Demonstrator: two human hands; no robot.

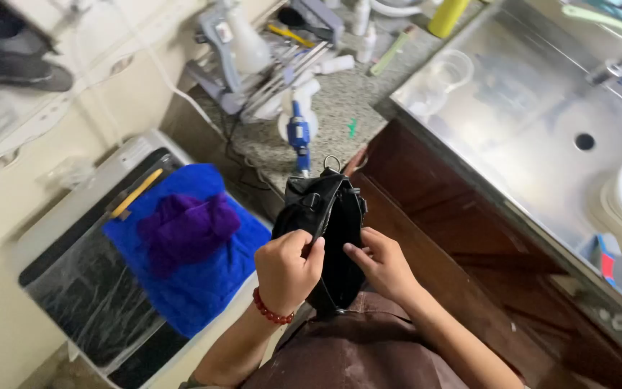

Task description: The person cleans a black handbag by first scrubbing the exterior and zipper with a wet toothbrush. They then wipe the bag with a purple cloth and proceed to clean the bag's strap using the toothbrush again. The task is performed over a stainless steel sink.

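Two hands are working at the open mouth of a black bag held against the body.

The left hand (287, 268), wearing a red bead bracelet (272, 312), is curled shut and pinching the zipper edge of the black bag (329, 216); the right hand (379, 261) is lying half open, its fingers spreading the opposite lip. By the look of it the opening step is under way, and whatever follows is calling for the mouth to be kept apart; the inside is showing only dark, so its contents cannot be told. Beyond, a blue cloth (203, 281) with a purple cloth (185, 229) on it is lying over a white machine lid (73, 209), and a steel sink (534, 122) is holding a clear plastic cup (449, 70) near its corner.
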